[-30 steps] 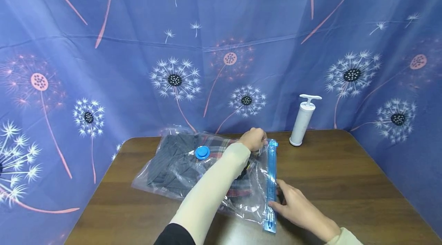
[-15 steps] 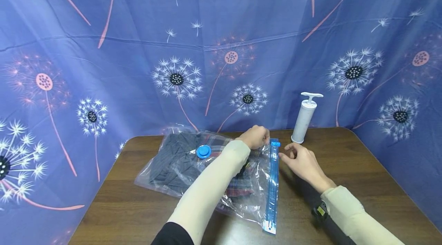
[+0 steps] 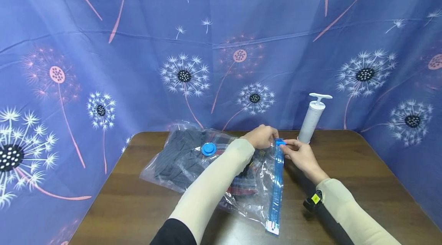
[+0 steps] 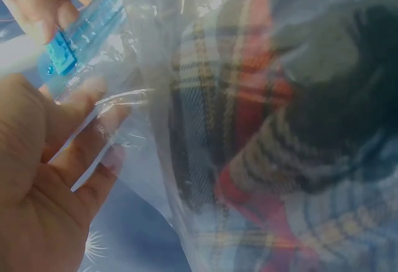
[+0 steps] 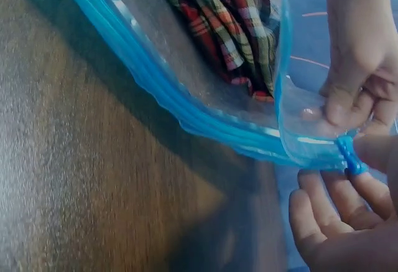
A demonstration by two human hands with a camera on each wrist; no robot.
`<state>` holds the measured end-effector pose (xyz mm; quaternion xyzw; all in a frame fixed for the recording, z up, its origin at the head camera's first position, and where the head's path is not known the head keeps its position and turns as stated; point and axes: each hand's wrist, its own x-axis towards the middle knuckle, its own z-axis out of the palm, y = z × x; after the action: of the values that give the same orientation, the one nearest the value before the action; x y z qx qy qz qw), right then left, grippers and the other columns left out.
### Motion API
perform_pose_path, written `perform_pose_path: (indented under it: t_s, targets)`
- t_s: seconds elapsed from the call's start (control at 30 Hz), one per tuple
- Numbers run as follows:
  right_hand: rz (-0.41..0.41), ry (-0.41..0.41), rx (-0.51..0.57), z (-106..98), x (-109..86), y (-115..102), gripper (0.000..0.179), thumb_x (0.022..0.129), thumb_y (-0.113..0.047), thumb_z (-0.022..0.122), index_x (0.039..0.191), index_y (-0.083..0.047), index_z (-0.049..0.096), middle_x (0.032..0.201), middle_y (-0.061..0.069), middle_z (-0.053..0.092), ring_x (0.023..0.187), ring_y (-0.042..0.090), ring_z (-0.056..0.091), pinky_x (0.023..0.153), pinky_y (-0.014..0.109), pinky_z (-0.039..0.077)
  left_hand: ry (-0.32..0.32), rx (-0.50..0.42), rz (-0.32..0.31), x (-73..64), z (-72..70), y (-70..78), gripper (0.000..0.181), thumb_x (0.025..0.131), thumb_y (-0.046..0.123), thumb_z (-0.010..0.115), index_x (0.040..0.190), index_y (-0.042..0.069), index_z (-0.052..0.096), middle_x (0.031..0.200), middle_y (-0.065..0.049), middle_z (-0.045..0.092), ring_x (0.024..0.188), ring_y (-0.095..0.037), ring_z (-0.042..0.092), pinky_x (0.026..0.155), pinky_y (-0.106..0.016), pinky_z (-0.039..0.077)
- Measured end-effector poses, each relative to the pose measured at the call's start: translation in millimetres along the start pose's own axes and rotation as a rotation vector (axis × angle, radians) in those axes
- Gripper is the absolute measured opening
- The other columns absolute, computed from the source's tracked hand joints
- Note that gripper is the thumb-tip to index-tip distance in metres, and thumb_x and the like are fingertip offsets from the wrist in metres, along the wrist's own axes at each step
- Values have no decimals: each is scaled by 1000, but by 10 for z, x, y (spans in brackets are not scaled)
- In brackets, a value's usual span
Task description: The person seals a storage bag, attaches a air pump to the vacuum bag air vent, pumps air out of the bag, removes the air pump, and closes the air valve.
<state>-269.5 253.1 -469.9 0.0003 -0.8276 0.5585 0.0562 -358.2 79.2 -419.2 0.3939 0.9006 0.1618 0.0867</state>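
Note:
A clear vacuum storage bag [image 3: 262, 206] lies on the table with a plaid cloth [image 4: 249, 98] and dark grey clothing [image 3: 177, 157] inside. On its top is a round blue valve [image 3: 208, 149]. Along its right side runs a blue zip strip [image 3: 277, 187], its lips parted in the right wrist view. My left hand [image 3: 261, 137] pinches the clear film at the far corner, beside the strip's end. There my right hand [image 3: 303, 157] pinches the small blue zip slider [image 5: 351, 155] between thumb and fingers. My left forearm crosses over the bag and covers part of it.
A white hand pump [image 3: 310, 120] with a T-shaped handle stands at the back right of the wooden table [image 3: 352, 176]. Behind the table hangs a blue curtain [image 3: 276, 57] with dandelion prints, close to the back edge.
My right hand has moved from the lower middle of the zip strip up to its far end and taken hold of the slider. The left hand keeps its grip at the far corner.

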Motion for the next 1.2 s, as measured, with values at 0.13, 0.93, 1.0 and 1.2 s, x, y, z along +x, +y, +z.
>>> perform_pose_path:
  t_s: [0.13, 0.93, 1.0, 1.2]
  targets:
    - [-2, 35, 7, 50, 3, -52, 38, 102, -16, 67, 126, 13, 63, 110, 25, 73, 83, 3, 69, 77, 24, 63, 14, -22, 27, 1, -17, 17, 13, 103, 20, 64, 109, 14, 74, 92, 5, 73, 68, -3, 62, 64, -14, 50]
    - [41, 42, 17, 72, 4, 1, 38, 103, -19, 65, 125, 12, 65, 106, 17, 72, 80, 7, 65, 74, 26, 63, -19, -7, 27, 46, 81, 48, 17, 107, 23, 56, 120, 16, 64, 99, 5, 72, 71, -3, 65, 65, -14, 51]
    - [44, 44, 12, 67, 5, 12, 38, 103, -19, 65, 126, 12, 65, 107, 17, 72, 80, 6, 65, 74, 26, 63, -17, -3, 33, 51, 85, 58, 15, 107, 22, 56, 118, 16, 64, 97, 5, 72, 70, -3, 64, 64, -14, 51]
    - [29, 51, -14, 67, 10, 10, 40, 102, -22, 66, 126, 10, 67, 112, 20, 71, 82, 4, 65, 78, 30, 64, 7, 7, 48, 47, 85, 60, 14, 108, 21, 55, 114, 13, 64, 88, 5, 68, 67, -6, 61, 61, -14, 49]
